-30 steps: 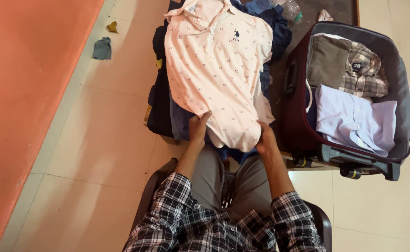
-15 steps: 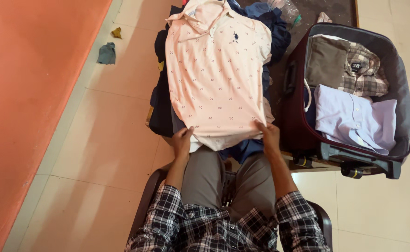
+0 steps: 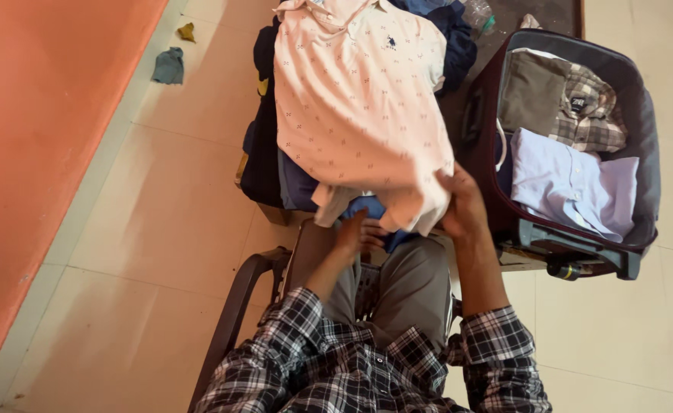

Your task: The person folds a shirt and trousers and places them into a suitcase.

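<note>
Seated in a chair [image 3: 237,306], I look down past my checked sleeves at a pale pink polo shirt [image 3: 359,107] spread over a heap of dark clothes [image 3: 263,145]. The shirt lies straight ahead of my hands, its long axis running away from me, collar at the far end and hem closest to my knees. My right hand [image 3: 462,206] is closed on the hem's right corner, pinching the fabric. My left hand [image 3: 351,233] sits just under the hem's left side, fingers curled against a blue garment [image 3: 367,208] below; I cannot tell whether it grips the pink cloth. Both hands are at the near end, the right one holding more of the shirt. Just beyond my right hand, an open maroon suitcase [image 3: 642,191] holds a folded lilac shirt [image 3: 566,183] and a checked shirt [image 3: 596,115].
</note>
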